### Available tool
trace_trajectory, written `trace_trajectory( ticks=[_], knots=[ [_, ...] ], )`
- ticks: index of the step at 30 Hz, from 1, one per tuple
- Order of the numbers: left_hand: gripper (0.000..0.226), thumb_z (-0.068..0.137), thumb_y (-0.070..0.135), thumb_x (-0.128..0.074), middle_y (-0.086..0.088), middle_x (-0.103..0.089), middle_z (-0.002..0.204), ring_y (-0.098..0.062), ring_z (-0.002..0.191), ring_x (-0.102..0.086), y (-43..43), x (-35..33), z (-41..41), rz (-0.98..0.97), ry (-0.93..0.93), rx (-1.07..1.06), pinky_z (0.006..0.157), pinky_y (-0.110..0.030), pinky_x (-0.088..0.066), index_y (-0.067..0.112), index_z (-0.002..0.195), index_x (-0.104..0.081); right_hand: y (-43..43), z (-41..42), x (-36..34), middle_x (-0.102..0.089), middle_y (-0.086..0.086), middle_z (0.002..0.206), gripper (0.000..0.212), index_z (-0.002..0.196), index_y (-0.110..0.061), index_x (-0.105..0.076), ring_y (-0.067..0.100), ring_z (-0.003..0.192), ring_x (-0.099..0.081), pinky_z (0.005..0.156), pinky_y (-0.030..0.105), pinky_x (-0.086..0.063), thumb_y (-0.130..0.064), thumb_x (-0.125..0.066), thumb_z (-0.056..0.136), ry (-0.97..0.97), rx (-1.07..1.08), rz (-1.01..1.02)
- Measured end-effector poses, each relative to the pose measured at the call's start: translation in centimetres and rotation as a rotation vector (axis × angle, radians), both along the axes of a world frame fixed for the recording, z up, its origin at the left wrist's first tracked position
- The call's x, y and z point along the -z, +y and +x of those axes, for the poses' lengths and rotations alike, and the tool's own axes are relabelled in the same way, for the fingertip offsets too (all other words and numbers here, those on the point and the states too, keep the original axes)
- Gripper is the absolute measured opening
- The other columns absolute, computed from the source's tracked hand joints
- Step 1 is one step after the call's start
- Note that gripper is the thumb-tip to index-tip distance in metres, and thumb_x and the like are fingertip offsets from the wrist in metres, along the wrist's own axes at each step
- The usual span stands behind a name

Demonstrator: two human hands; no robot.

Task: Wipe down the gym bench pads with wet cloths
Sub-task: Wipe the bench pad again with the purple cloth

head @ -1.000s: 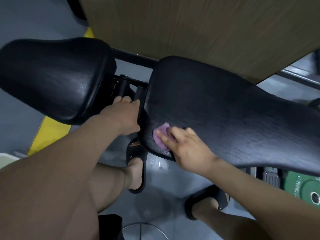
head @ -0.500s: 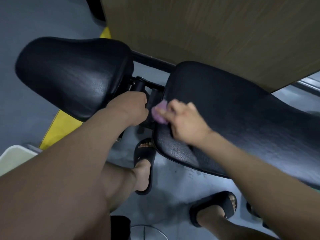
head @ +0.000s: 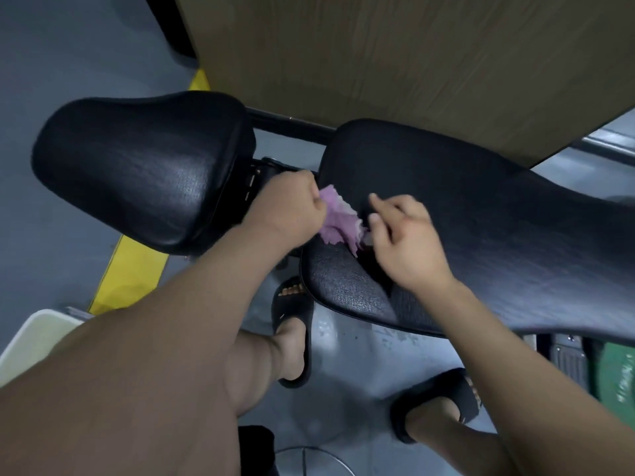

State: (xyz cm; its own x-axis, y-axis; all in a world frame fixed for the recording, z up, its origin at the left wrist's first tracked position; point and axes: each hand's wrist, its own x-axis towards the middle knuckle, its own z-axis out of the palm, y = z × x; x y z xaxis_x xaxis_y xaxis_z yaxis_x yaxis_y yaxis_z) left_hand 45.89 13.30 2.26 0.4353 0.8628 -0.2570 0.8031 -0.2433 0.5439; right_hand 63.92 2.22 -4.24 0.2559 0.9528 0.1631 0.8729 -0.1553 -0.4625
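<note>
Two black bench pads fill the view: a short seat pad [head: 137,166] on the left and a long back pad [head: 481,228] on the right, with a gap between them. A crumpled purple cloth [head: 338,221] hangs over the near end of the back pad. My left hand [head: 292,204] is closed on the cloth's upper left corner, above the gap. My right hand [head: 405,242] pinches the cloth's right edge with thumb and bent fingers, its index finger raised. Part of the cloth is hidden behind both hands.
A wooden panel [head: 412,63] stands behind the bench. A yellow floor stripe [head: 130,273] runs under the seat pad. My feet in black slippers [head: 292,321] stand on the grey floor. A white bin corner [head: 31,341] is at left, a green weight plate [head: 618,369] at right.
My right hand slid the cloth up to the back pad's end near the gap. My left hand left the bench frame and took hold of the cloth, which is now spread between both hands.
</note>
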Motion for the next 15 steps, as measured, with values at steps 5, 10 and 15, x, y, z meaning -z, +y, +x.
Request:
trace_trajectory(
  ticks=[5, 10, 15],
  knots=[
    [0.052, 0.105, 0.039, -0.045, -0.027, -0.050, 0.142, -0.036, 0.135, -0.046, -4.9, 2.4, 3.2, 0.094, 0.186, 0.181, 0.109, -0.033, -0.038, -0.005, 0.131, -0.057, -2.0, 1.9, 1.3, -0.057, 0.009, 0.106, 0.047, 0.133, -0.013, -0.066, 0.033, 0.095, -0.051, 0.084, 0.043, -0.044, -0.030, -0.045, 0.093, -0.100, 0.220, -0.041],
    [0.076, 0.107, 0.041, -0.038, -0.032, -0.017, 0.161, -0.042, 0.150, -0.025, -3.6, 5.7, 4.7, -0.044, 0.296, 0.028, 0.122, -0.046, -0.027, -0.010, 0.156, -0.010, -1.7, 1.4, 2.3, -0.056, 0.009, 0.105, 0.047, 0.135, -0.016, -0.061, 0.032, 0.095, -0.048, 0.082, 0.044, -0.037, -0.026, -0.044, 0.092, -0.189, 0.279, -0.037],
    [0.053, 0.097, 0.023, -0.064, -0.012, -0.061, 0.128, -0.028, 0.112, -0.063, 2.3, 6.1, 8.0, -0.122, 0.101, -0.120, 0.087, -0.031, -0.050, 0.000, 0.140, -0.044, -1.7, 1.5, 2.3, -0.055, 0.007, 0.100, 0.048, 0.135, -0.016, -0.060, 0.030, 0.092, -0.047, 0.082, 0.045, -0.037, -0.027, -0.044, 0.091, -0.218, 0.261, -0.044]
  ],
)
